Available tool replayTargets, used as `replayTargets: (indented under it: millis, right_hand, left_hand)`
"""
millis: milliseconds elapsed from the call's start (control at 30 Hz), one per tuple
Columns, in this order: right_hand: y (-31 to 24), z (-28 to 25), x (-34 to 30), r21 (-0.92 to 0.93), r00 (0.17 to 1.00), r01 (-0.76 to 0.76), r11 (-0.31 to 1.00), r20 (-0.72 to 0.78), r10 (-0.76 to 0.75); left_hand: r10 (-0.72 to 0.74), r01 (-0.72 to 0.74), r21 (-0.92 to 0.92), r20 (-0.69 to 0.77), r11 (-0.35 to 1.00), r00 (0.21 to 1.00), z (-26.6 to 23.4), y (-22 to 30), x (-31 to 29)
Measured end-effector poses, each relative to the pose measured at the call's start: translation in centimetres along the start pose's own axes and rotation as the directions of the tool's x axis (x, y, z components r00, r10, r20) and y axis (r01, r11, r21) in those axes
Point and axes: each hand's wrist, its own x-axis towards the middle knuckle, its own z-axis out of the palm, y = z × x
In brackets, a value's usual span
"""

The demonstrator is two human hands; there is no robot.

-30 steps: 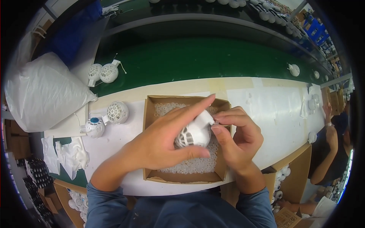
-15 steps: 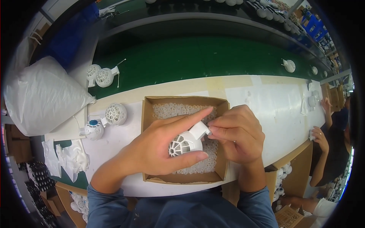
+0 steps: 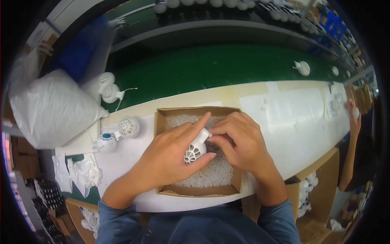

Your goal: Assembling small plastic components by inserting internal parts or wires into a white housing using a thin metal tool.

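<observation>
My left hand [image 3: 162,154] is wrapped round a white plastic housing [image 3: 196,151], with a rounded grille at one end and a short square neck at the other. The grille faces down and left, and the neck points up toward my right hand [image 3: 241,140]. Thumb and fingers of that hand are pinched at the neck's tip; anything small between them is hidden. Under both hands stands an open cardboard box [image 3: 160,126] holding many small translucent rings [image 3: 211,177].
Two similar round housings [image 3: 129,127] lie left of the box, one with a blue part. Others sit on the green surface [image 3: 195,65]. A stuffed white plastic bag [image 3: 57,110] is at far left. At right are a carton of white parts [image 3: 321,179] and a co-worker's arm [image 3: 353,130].
My view has shifted slightly. The housing is tipped a little more upright, and my right fingers stay pinched at its neck. One co-worker's hand has left the table edge at right.
</observation>
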Motion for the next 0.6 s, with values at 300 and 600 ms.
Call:
replayTargets:
  millis: [300, 600]
  right_hand:
    - [-2.6, 1.5, -2.8, -0.207, 0.883, -0.013, 0.978, 0.457, 0.108]
    - [-2.6, 2.5, -2.5, -0.283, 0.814, -0.061, 0.957, 0.540, 0.212]
  left_hand:
    - [-0.006, 0.052, 0.226, -0.203, 0.973, 0.979, -7.5, -1.2, -6.6]
    - [-0.645, 0.860, 0.306, -0.570, 0.408, 0.509, -12.9, -1.9, -26.5]
